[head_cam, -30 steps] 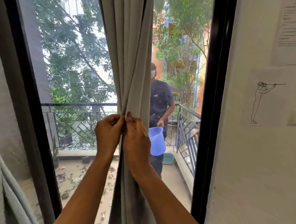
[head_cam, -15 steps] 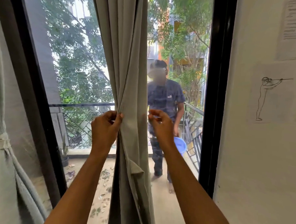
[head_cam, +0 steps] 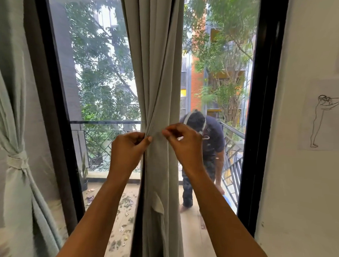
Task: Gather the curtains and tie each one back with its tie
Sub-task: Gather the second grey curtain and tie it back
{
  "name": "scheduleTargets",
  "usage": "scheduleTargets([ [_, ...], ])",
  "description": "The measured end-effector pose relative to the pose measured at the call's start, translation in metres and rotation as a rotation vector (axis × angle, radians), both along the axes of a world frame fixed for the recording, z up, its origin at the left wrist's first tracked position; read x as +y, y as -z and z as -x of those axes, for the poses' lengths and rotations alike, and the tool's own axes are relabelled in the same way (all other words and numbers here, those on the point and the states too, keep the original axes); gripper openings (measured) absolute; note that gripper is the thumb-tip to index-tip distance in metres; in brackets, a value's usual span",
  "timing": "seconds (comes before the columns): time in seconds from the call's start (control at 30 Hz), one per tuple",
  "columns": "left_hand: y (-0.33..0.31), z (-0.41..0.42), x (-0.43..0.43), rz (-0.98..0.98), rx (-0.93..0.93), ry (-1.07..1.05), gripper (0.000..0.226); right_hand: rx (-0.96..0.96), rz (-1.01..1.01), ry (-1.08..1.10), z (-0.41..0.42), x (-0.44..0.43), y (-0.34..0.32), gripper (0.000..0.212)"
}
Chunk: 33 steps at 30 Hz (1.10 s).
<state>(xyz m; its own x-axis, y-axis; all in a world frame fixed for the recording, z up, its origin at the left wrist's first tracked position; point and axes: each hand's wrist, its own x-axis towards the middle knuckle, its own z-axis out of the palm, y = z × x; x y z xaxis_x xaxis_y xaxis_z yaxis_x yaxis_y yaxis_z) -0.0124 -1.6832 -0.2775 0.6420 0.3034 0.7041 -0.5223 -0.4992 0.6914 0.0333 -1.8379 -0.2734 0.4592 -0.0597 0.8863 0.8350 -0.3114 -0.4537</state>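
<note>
A grey-beige curtain (head_cam: 159, 74) hangs in narrow folds at the middle of the glass door. My left hand (head_cam: 128, 152) grips its bunched left folds at railing height. My right hand (head_cam: 185, 146) is at the same height on the right, its curled fingertips pinching the fabric near the right edge. A short fabric strip (head_cam: 158, 205), apparently the tie, hangs loose on the curtain below my hands. At the far left a pale green curtain (head_cam: 15, 107) is gathered and bound by its tie (head_cam: 17, 161).
Black door frames (head_cam: 259, 112) stand on either side of the glass. Outside on the balcony a person (head_cam: 208, 149) bends forward near the metal railing (head_cam: 231, 169). On the right, a white wall (head_cam: 301, 190) carries a line drawing (head_cam: 324, 118).
My right hand came back left from beside the curtain and now pinches its right side. My left hand kept its grip. The person outside bent down.
</note>
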Motion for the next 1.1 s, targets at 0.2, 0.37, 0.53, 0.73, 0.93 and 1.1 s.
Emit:
scheduleTargets([
  [0.2, -0.015, -0.002, -0.012, 0.246, 0.228, 0.218, 0.008, 0.251, 0.409, -0.029, 0.032, -0.006, -0.005, 0.053],
  [0.37, -0.023, 0.002, -0.018, 0.213, 0.337, 0.418, 0.012, 0.240, 0.458, 0.062, 0.029, -0.011, -0.005, 0.059],
  [0.53, -0.024, -0.005, -0.003, 0.183, 0.443, 0.584, 0.036, 0.177, 0.324, 0.266, 0.026, -0.002, -0.003, 0.022],
  [0.73, -0.013, -0.067, 0.033, 0.351, 0.218, 0.355, 0.020, 0.200, 0.320, 0.353, 0.027, 0.012, -0.003, 0.015],
  [0.93, 0.015, -0.131, 0.042, 0.358, 0.363, 0.453, 0.025, 0.206, 0.384, 0.495, 0.022, 0.017, -0.001, 0.012],
  [1.1, 0.032, -0.104, 0.061, 0.310, 0.032, -0.032, 0.012, 0.233, 0.422, 0.570, 0.020, 0.026, -0.001, 0.011],
])
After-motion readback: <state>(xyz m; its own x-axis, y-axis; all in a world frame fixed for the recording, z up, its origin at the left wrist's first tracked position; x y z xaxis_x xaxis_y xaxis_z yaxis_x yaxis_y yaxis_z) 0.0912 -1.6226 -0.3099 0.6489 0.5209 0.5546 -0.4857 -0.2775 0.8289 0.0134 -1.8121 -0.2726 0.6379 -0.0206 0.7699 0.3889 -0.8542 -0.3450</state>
